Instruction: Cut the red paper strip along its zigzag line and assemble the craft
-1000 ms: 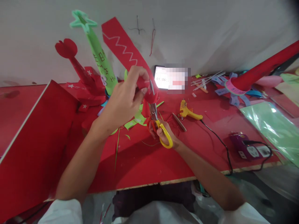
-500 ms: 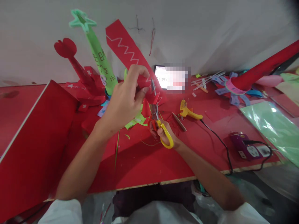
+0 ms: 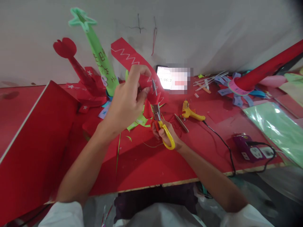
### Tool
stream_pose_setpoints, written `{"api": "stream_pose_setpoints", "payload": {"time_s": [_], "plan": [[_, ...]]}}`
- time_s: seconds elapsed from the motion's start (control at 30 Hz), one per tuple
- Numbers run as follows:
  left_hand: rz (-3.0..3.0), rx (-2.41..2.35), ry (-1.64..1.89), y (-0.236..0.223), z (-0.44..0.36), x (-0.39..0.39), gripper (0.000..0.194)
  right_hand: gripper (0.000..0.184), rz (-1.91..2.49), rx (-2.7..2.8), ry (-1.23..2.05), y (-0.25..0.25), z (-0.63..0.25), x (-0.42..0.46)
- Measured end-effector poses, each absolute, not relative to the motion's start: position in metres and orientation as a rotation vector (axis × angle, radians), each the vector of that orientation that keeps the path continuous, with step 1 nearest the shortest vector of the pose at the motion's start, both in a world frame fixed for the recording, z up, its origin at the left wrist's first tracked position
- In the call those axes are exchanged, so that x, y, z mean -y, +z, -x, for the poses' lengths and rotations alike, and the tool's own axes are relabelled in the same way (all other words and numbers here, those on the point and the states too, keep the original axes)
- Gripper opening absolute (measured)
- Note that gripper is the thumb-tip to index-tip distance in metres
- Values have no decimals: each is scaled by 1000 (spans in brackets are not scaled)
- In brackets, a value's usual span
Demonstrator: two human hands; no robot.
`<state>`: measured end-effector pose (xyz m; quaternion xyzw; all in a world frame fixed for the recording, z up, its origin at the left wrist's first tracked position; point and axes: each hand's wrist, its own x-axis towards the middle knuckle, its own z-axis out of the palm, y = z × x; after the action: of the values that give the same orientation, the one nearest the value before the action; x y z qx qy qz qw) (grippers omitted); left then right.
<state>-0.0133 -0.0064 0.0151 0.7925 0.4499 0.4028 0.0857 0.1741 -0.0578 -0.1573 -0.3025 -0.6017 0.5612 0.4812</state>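
Note:
Between the fingers and thumb of my left hand [image 3: 127, 101] is a strip of red paper [image 3: 126, 53] with a white zigzag line drawn along it. The strip's far end rises up and to the left in front of the wall. My right hand [image 3: 165, 132] is closed on a pair of scissors [image 3: 168, 138] with one yellow and one red handle. The scissor blades point upward, with the red paper's lower edge between them, close to my left fingertips. Green paper scraps [image 3: 140, 119] lie on the table beneath my hands.
A yellow glue gun [image 3: 193, 115] with a black cord and a brown stick [image 3: 181, 123] lie right of my hands. A purple power socket block [image 3: 248, 148] is further right. A green paper tower [image 3: 98, 53] and a lit phone [image 3: 163, 77] stand near the wall.
The far end of the red paper strip has dropped lower and bends more. My left hand is almost where it was, and the scissors have shifted only slightly.

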Motion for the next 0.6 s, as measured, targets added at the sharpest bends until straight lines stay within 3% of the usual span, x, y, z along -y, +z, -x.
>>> {"api": "stream_pose_setpoints", "payload": {"time_s": [0.37, 0.6], "plan": [[-2359, -1135, 1293, 4, 10, 2, 21, 68, 725, 1361, 1437, -149, -167, 61], [-2346, -1075, 1410, -3, 6, -1, 24, 65, 697, 1333, 1427, -144, -165, 61]]}}
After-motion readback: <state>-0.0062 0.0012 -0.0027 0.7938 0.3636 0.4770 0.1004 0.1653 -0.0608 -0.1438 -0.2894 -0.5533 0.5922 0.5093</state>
